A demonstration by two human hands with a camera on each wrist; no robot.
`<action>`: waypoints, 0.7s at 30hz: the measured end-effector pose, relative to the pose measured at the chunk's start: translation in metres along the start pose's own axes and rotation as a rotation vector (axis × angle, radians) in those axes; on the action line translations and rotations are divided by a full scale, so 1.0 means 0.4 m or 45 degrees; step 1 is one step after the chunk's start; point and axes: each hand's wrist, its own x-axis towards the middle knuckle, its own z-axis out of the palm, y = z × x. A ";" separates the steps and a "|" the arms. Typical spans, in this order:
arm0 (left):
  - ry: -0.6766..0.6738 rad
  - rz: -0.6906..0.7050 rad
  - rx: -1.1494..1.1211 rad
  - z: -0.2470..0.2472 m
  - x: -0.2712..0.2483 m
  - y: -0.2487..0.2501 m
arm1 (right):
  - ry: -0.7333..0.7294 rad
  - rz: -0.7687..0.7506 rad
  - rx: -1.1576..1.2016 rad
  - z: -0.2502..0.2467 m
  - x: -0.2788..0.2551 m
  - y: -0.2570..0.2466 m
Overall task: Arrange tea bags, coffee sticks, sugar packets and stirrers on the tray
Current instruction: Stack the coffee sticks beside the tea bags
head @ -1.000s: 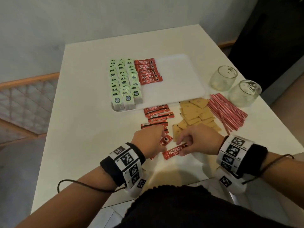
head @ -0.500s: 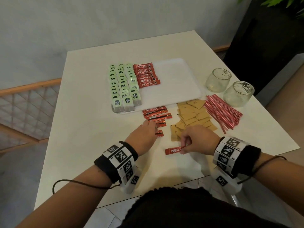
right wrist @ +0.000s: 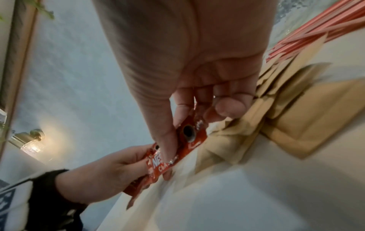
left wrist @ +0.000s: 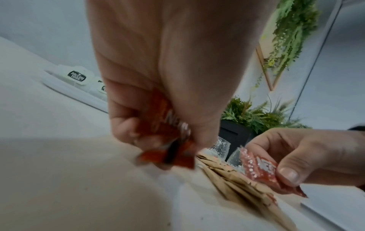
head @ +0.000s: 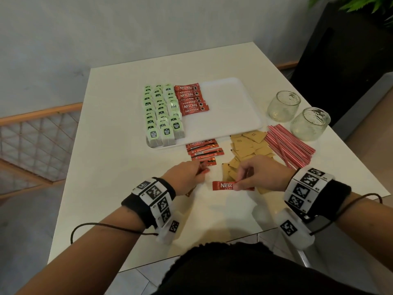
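My left hand (head: pixel 198 170) grips a small bunch of red coffee sticks (left wrist: pixel 168 140) just above the table, in front of the loose coffee sticks (head: pixel 204 149). To its right, my right hand (head: pixel 239 184) pinches one red coffee stick (head: pixel 223 185) by its end; the thumb and fingers on it show in the right wrist view (right wrist: pixel 189 137). On the white tray (head: pixel 234 116), green tea bags (head: pixel 161 111) fill the left side in rows, with a column of coffee sticks (head: pixel 191 99) beside them. Brown sugar packets (head: pixel 251 145) and red stirrers (head: pixel 289 145) lie on the table.
Two empty glass jars (head: pixel 284 105) (head: pixel 309 123) stand right of the tray, behind the stirrers. The tray's right half is bare. The table's right edge runs close to the jars; a black planter (head: pixel 350 50) stands beyond it.
My left hand reached forward to the loose coffee sticks and now grips some. My right hand kept its pinch on the single stick and shifted slightly toward the sugar packets.
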 end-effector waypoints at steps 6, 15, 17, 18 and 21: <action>0.070 0.006 -0.722 -0.044 -0.005 0.007 | 0.028 -0.014 0.229 -0.053 0.015 0.001; 0.195 -0.074 -1.304 -0.114 0.003 0.058 | 0.162 -0.138 0.331 -0.118 0.075 -0.049; 0.277 -0.045 -1.234 -0.128 0.006 0.070 | 0.173 -0.155 0.331 -0.139 0.094 -0.067; 0.319 -0.057 -1.227 -0.131 0.011 0.074 | 0.173 -0.166 0.316 -0.148 0.103 -0.075; 0.420 -0.087 -1.222 -0.133 0.028 0.074 | 0.191 -0.208 0.257 -0.164 0.121 -0.100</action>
